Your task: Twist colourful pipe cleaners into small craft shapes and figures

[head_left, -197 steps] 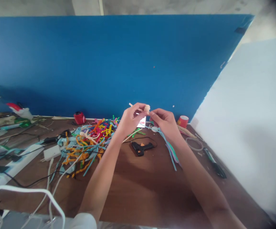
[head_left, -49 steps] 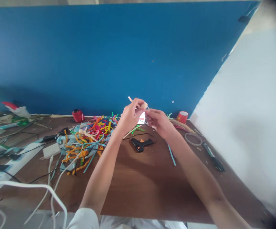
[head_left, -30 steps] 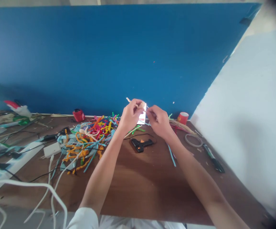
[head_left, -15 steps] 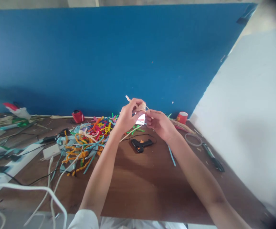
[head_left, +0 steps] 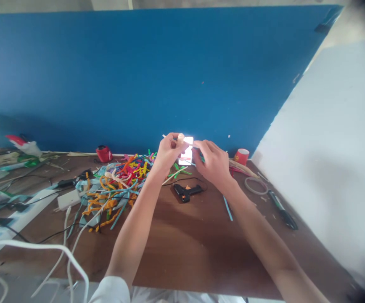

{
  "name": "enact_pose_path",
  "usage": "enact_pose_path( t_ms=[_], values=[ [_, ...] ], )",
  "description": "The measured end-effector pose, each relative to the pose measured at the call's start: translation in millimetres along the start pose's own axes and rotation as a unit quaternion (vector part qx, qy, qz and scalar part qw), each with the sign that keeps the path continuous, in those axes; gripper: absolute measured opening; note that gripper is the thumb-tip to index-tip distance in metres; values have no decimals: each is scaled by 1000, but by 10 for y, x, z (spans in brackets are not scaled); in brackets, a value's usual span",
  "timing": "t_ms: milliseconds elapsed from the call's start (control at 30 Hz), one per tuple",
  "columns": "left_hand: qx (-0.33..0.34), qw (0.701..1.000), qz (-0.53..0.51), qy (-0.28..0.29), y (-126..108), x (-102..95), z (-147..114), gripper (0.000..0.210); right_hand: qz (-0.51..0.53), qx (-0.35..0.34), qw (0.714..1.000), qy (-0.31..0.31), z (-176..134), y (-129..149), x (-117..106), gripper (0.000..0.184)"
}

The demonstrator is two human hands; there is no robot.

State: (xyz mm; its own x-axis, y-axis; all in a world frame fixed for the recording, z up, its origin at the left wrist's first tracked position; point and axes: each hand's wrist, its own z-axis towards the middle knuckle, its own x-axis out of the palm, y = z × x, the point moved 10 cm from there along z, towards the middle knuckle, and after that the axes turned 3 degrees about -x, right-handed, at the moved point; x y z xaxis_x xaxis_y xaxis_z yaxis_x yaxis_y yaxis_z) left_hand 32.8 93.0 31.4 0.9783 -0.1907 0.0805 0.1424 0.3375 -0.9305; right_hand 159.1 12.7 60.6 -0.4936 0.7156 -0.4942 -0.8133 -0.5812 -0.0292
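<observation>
My left hand (head_left: 170, 152) is closed on a small cream-coloured coiled pipe cleaner (head_left: 181, 138), held up above the far part of the table. One pale end pokes out behind the left fingers. To the right, my right hand (head_left: 213, 162) has thumb and fingertips pinched at the pale strand running from the coil; the pinch itself is partly hidden. Behind the hands glows the white screen of a phone (head_left: 186, 158). A black hot glue gun (head_left: 187, 192) lies on the table below them.
A tangled heap of coloured pipe cleaners (head_left: 122, 181) lies left. Further left are a white power strip (head_left: 25, 219), a charger (head_left: 68, 200) and cables. A red can (head_left: 103, 154), red paper cup (head_left: 242, 156), tape ring (head_left: 256, 185) and dark-handled tool (head_left: 282, 210) are also there.
My right hand has moved slightly right and turned, its back now more upward. The coil has tilted in my left hand, and more of the phone screen shows between the hands.
</observation>
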Motion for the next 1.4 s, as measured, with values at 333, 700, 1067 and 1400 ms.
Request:
enact_pose_path(
  t_ms=[333, 700, 1067, 1400],
  values=[
    [-102, 993, -58, 25, 126, -53, -3, 25, -67, -174, 982, 20, -89, 153, -33, 34],
    [-102, 990, -51, 81, 110, 93, -33, 36, -110, -159, 981, -23, -24, 119, -104, 13],
    [26, 997, 0, 75, -100, 112, -22, 38, 114, 78, 990, -8, -19, -197, -10, 24],
    [213, 958, 183, 64, -559, 186, -241, 10, 676, 412, 602, 108, -245, -217, 670, 27]
  ],
)
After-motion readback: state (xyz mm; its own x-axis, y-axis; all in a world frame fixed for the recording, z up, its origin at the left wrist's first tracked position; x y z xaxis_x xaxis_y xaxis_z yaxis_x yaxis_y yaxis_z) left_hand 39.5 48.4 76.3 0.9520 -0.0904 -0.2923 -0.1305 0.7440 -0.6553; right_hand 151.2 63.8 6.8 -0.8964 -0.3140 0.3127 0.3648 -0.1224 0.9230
